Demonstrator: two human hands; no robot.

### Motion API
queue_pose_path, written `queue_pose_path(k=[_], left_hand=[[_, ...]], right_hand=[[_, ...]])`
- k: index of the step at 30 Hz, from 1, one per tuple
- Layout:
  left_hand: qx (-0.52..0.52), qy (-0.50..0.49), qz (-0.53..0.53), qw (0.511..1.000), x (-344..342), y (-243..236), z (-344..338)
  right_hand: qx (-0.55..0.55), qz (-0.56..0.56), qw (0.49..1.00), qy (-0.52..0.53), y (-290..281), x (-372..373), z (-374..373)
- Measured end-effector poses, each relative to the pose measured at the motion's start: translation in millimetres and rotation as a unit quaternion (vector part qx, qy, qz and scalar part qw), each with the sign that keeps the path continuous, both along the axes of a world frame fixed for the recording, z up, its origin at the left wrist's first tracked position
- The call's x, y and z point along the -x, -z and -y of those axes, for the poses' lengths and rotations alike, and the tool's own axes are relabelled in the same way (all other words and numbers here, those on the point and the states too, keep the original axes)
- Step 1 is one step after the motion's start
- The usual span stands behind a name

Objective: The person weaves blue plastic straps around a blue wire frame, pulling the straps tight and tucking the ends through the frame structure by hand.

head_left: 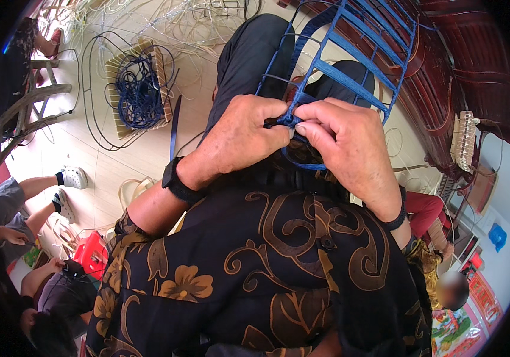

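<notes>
A wire frame wound with blue strips [368,35] rests over my dark-trousered knees, rising to the top of the view. At its near end, my left hand [246,134] pinches the blue strip [290,122] at a joint, thumb and fingers closed. My right hand [344,143] grips the same joint from the right, its thumb and index finger pressed on the strip. The fingertips of both hands nearly meet, and part of the knot is hidden beneath them. A blue loop [302,166] hangs just below the joint.
A box of tangled blue strips [138,92] lies on the tiled floor [106,172], with wire loops and pale strips around. Dark wooden furniture [481,65] stands at the right. Co-workers' legs [40,187] and a red container [91,253] are at lower left, another person [433,273] at lower right.
</notes>
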State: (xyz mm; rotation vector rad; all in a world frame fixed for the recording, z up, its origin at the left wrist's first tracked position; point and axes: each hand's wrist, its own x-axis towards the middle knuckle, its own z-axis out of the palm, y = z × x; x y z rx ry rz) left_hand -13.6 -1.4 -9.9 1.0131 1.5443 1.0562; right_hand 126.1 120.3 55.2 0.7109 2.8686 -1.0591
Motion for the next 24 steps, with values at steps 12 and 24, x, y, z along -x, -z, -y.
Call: queue_pose_path(k=[12,24], left_hand=[[0.040,0.004,0.124,0.991,1.9,6.2,1.6],[0.047,-0.006,0.195,0.980,0.6,5.7,-1.8]], right_hand=[[-0.074,-0.054,0.995,-0.023,9.4,1.5,5.0],[-0.261,-0.130,0.949,-0.123,21.4,-2.3,5.8]])
